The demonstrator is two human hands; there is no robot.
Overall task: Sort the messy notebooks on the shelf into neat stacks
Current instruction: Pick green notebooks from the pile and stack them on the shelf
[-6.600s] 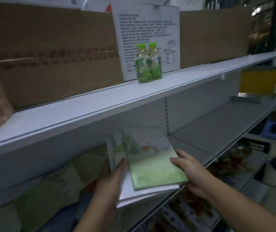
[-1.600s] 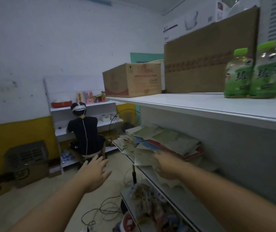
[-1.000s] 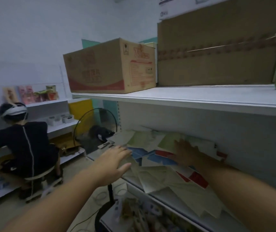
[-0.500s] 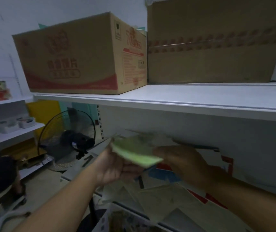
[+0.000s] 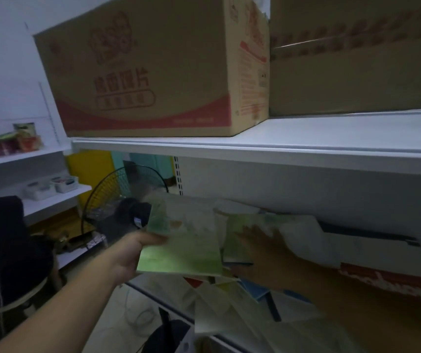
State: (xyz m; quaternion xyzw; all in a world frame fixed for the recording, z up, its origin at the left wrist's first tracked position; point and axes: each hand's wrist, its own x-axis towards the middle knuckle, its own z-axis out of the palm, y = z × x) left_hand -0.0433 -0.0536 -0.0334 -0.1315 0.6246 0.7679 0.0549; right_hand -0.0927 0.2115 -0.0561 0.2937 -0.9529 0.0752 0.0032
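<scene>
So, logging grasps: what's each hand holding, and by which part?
Left hand grips a green notebook by its left edge; right hand rests flat on the pile, holding nothing.

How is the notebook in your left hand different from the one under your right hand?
The held notebook is lifted off the shelf; the other notebook lies on the messy pile. The left hand grips the first by its edge; the right hand rests flat on the second. The first shows most of its cover, the second is partly hidden. Both look pale green.
</scene>
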